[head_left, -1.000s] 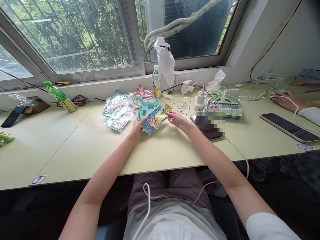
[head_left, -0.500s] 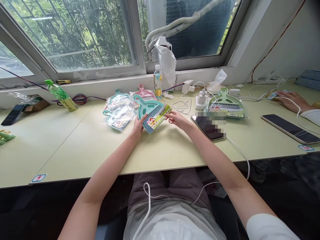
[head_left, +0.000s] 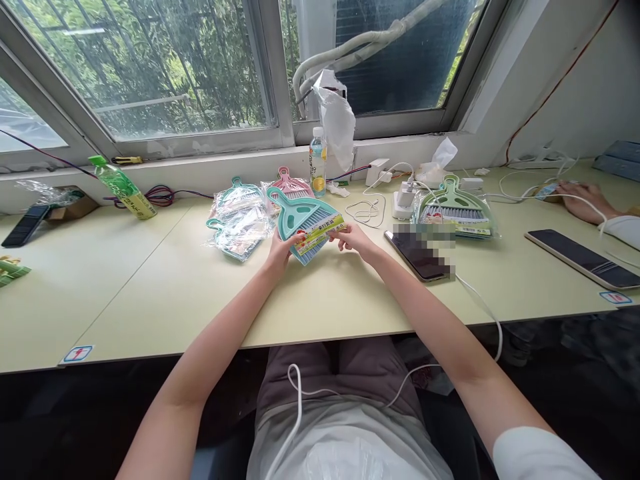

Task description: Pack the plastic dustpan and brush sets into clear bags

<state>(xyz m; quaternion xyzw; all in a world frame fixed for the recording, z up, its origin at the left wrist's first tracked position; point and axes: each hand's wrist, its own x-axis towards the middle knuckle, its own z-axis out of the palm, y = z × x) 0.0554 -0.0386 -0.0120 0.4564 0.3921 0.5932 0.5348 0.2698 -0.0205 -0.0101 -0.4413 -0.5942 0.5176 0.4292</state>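
Note:
A teal dustpan and brush set (head_left: 295, 212) is tilted above the table, its handle pointing to the upper left. Across its bristles lies a printed label card (head_left: 319, 236), yellow-green and white. My left hand (head_left: 281, 252) grips the lower left side of the set, with the thumb over the card's left end. Closed in a pinch, my right hand (head_left: 353, 240) holds the card's right end. Behind and to the left lie bagged teal sets (head_left: 240, 230) and a pink set (head_left: 287, 183) in clear plastic.
A bagged green set (head_left: 453, 210) lies to the right, behind a phone (head_left: 423, 260) and beside a white charger (head_left: 403, 201). Bottles (head_left: 317, 163) stand or lean at the window wall. A co-worker's hand (head_left: 583, 200) rests at far right near another phone (head_left: 583, 257).
The label card has shifted up across the bristles, so more bristles show below it. My left thumb now lies over the card's left end.

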